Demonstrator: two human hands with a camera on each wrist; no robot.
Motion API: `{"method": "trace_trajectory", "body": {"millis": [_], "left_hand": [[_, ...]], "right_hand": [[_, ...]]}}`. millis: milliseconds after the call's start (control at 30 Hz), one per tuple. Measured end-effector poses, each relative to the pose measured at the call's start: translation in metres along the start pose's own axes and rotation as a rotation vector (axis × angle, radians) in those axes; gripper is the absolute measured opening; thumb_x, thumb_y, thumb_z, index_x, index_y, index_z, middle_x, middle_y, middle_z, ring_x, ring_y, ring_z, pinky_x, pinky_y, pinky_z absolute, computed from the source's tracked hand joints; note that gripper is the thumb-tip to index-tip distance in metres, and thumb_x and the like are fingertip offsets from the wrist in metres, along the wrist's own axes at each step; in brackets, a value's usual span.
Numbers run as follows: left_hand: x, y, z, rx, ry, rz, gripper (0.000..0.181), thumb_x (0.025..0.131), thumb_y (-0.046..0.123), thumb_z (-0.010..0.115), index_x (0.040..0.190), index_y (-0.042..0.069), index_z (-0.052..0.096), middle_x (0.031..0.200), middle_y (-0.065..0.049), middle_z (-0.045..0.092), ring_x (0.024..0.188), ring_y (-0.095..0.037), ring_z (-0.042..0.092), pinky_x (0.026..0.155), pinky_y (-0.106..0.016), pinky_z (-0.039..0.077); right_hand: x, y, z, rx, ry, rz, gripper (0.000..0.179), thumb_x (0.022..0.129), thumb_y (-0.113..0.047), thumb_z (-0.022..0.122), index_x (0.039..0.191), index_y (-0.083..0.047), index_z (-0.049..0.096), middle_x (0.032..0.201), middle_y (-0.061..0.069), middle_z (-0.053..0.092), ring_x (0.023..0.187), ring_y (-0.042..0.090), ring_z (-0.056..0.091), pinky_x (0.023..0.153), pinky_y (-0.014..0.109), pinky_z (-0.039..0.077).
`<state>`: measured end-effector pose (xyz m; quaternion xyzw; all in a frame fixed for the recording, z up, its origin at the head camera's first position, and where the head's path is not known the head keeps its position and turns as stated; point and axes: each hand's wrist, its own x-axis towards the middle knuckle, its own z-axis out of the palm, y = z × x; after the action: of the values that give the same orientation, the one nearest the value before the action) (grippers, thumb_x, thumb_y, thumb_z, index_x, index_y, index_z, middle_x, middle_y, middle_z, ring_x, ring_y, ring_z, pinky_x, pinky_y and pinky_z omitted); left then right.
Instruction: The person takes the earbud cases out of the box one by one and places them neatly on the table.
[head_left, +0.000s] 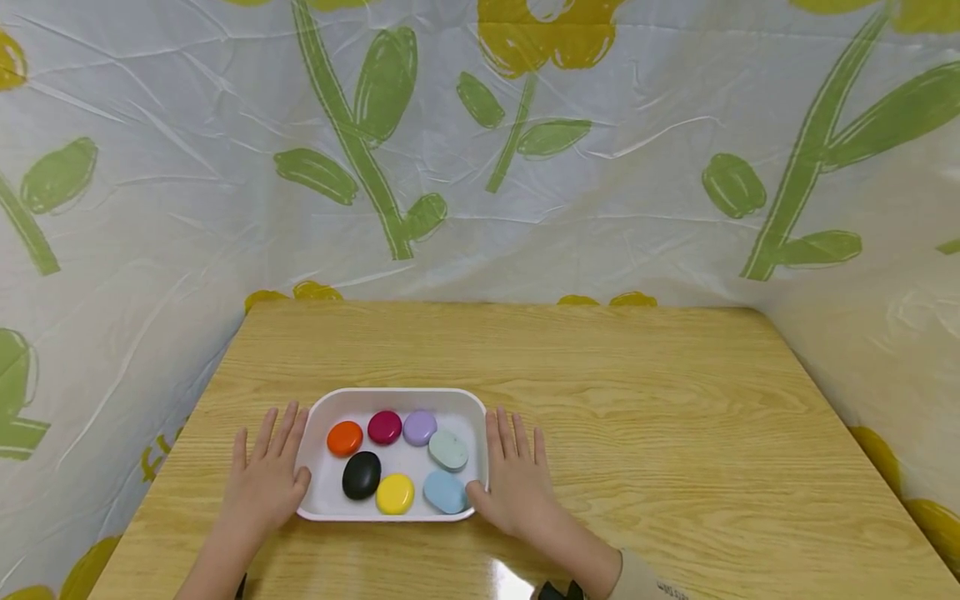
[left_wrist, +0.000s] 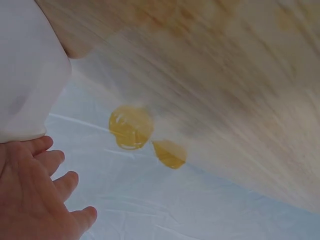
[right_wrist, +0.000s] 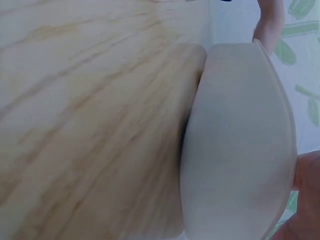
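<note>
You are bracing a white, rounded-rectangular tray (head_left: 405, 461) at its short ends: your left hand's (head_left: 264, 479) straight fingers are spreading slightly, your right hand's (head_left: 517, 483) are lying closer together. Seven smooth, multicoloured, pebble-like pieces (head_left: 362, 476) are already lying inside. Hand placement looks done; the tray seems to be resting unlifted on the wood-grain table (head_left: 675, 433).

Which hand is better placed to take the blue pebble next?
Likely the right hand: its thumb overlaps the tray rim beside the blue pebble; the left hand is at the opposite end.
</note>
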<state>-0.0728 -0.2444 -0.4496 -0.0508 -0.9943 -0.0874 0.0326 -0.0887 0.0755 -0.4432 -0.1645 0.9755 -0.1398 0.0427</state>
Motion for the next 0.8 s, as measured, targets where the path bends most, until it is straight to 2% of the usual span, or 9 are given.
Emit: {"method": "trace_trajectory", "body": {"millis": [133, 300, 433, 600, 800], "left_hand": [[0.0, 0.0, 0.001, 0.009, -0.009, 0.005, 0.066, 0.085, 0.02, 0.046, 0.143, 0.001, 0.021, 0.151, -0.015, 0.013, 0.138, -0.035, 0.006, 0.107, -0.055, -0.01], [0.0, -0.001, 0.003, 0.01, -0.016, 0.006, 0.067, 0.086, 0.02, 0.046, 0.144, 0.004, 0.017, 0.152, -0.014, 0.011, 0.138, -0.035, 0.006, 0.107, -0.055, -0.011], [0.001, -0.001, 0.002, 0.014, -0.002, 0.012, 0.068, 0.086, 0.02, 0.046, 0.145, 0.005, 0.017, 0.152, -0.013, 0.01, 0.138, -0.035, 0.006, 0.107, -0.057, -0.007], [0.0, 0.0, 0.002, 0.002, 0.027, 0.019, 0.067, 0.085, 0.019, 0.048, 0.144, 0.005, 0.02, 0.151, -0.015, 0.014, 0.137, -0.034, 0.008, 0.107, -0.057, -0.002], [-0.001, 0.0, 0.003, -0.028, 0.019, 0.005, 0.067, 0.084, 0.018, 0.048, 0.144, 0.005, 0.021, 0.15, -0.017, 0.015, 0.138, -0.035, 0.005, 0.107, -0.054, -0.012]], "right_hand": [[0.006, 0.0, -0.004, -0.001, 0.099, -0.05, 0.077, 0.082, -0.035, 0.055, 0.144, -0.004, 0.022, 0.148, 0.022, 0.02, 0.136, 0.04, 0.017, 0.106, 0.059, 0.012], [0.019, -0.005, -0.012, -0.008, 0.246, -0.179, 0.061, 0.082, -0.029, 0.059, 0.136, -0.009, 0.038, 0.138, 0.022, 0.037, 0.13, 0.038, 0.031, 0.102, 0.058, 0.025], [0.027, -0.013, -0.012, -0.001, 0.295, -0.273, 0.049, 0.081, -0.025, 0.06, 0.126, -0.011, 0.046, 0.13, 0.015, 0.045, 0.122, 0.032, 0.04, 0.1, 0.052, 0.033], [0.032, -0.023, -0.004, -0.066, 0.269, -0.344, 0.045, 0.081, -0.026, 0.06, 0.123, -0.011, 0.051, 0.122, 0.011, 0.05, 0.113, 0.027, 0.047, 0.094, 0.043, 0.04], [0.037, -0.031, 0.007, -0.191, 0.174, -0.355, 0.045, 0.084, -0.029, 0.057, 0.125, -0.012, 0.049, 0.115, 0.009, 0.051, 0.105, 0.024, 0.049, 0.088, 0.04, 0.045]]}}
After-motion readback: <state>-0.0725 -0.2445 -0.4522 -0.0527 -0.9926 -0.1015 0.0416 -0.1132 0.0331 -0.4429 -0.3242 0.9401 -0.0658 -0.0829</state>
